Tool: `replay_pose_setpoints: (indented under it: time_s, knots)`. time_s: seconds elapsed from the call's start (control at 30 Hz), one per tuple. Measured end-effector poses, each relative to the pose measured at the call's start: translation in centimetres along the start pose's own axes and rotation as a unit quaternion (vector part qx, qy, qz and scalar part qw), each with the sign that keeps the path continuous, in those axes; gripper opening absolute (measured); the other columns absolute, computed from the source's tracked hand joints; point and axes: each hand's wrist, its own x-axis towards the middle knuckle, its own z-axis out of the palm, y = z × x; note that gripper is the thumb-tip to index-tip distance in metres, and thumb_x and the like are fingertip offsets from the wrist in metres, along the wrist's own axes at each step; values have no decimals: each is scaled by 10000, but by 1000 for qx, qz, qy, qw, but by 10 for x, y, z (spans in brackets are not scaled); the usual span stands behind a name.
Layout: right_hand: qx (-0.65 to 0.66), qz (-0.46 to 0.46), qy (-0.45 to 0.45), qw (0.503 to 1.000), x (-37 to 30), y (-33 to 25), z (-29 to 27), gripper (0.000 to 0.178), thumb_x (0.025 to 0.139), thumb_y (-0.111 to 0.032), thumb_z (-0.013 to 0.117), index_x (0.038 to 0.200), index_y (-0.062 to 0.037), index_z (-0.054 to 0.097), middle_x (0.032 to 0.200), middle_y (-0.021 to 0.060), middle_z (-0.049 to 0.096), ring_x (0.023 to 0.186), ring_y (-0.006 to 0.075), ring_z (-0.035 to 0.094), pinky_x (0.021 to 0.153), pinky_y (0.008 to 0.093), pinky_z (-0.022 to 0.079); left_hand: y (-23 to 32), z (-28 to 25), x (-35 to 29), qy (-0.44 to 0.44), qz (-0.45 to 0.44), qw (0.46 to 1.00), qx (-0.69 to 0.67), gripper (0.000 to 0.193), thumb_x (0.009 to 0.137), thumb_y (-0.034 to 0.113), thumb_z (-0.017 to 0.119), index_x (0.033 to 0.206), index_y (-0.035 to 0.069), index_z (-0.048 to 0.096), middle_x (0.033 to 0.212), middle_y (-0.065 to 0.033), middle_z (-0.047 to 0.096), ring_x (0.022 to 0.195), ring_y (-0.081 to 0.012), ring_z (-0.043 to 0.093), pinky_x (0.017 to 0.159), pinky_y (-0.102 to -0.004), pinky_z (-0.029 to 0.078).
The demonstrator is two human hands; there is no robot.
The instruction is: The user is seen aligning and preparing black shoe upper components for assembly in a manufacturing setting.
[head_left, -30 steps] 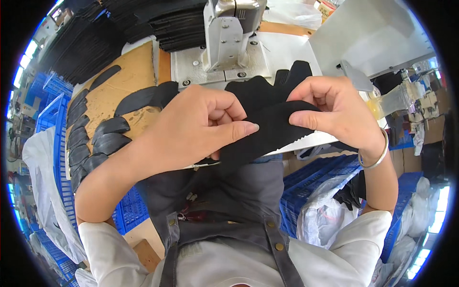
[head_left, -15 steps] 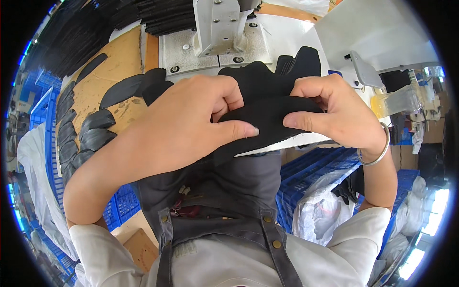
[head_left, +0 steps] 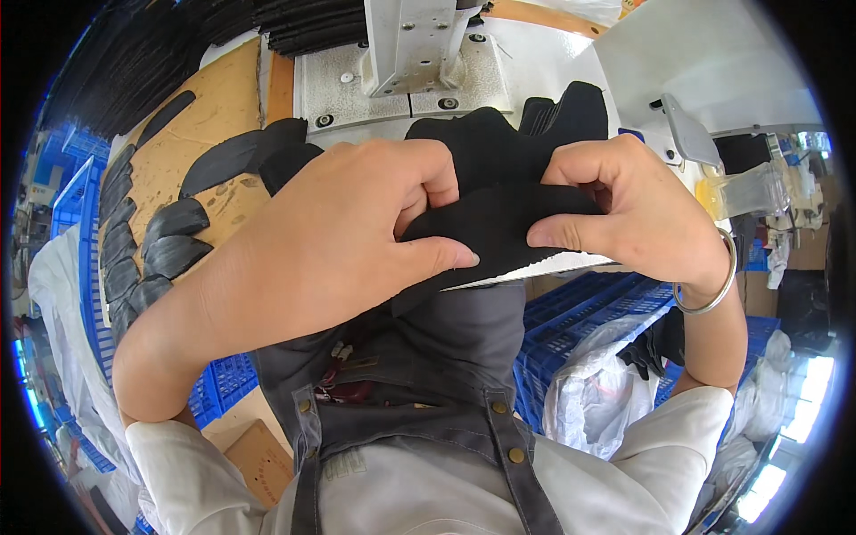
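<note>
The left hand (head_left: 383, 218) and right hand (head_left: 631, 214) pinch the black cloth (head_left: 504, 212), each partly hidden behind it. It may be folded. The machine (head_left: 412, 53) is cut off above.

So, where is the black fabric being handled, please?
In the head view, the black fabric is right of centre, pinched by the left hand and right hand, in front of the metal base plate.

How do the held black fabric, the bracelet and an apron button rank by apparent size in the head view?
1. Black fabric, though partly covered
2. Bracelet
3. Apron button
</note>
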Motion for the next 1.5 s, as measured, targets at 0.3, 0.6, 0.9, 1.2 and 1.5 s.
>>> replay_pose_setpoints:
  time_s: [0.3,0.6,0.9,1.2,1.5]
  knots:
    - [-29,-1,3,1000,2,-5,4,346,669,-217,785,732,65,594,576,190,486,506,297,451,518,357,400,-8,4,-1,68,109,987,95,284,782,145,750,836,19,501,502,-13,386,473,-49,362,450,-249,278]
    - [-190,22,-22,981,10,-17,3,485,542,-293,844,749,53,574,669,214,528,645,384,521,613,364,425,-18,-17,-4,13,160,968,193,378,780,256,734,638,11,484,479,-75,449,426,-210,431,445,-323,322]
    - [-215,-37,34,975,13,-20,4,462,579,-303,801,692,86,580,613,250,531,628,416,556,597,400,455,-20,-15,-6,25,156,971,177,360,798,221,717,624,-4,497,466,-78,470,423,-226,470,442,-341,332]
    - [-222,-27,26,974,5,-5,6,446,562,-315,817,750,21,592,607,192,533,612,400,524,578,390,418,8,7,-16,134,165,899,383,633,657,327,742,1169,32,515,1217,-132,532,1128,-310,510,886,-413,415]
    - [19,71,-18,997,-15,10,-15,291,811,-173,732,692,-11,522,529,13,464,501,62,385,469,236,325,-14,27,7,17,292,886,360,954,775,573,568,1435,-39,252,1512,-181,230,1402,-326,227,1125,-461,200]
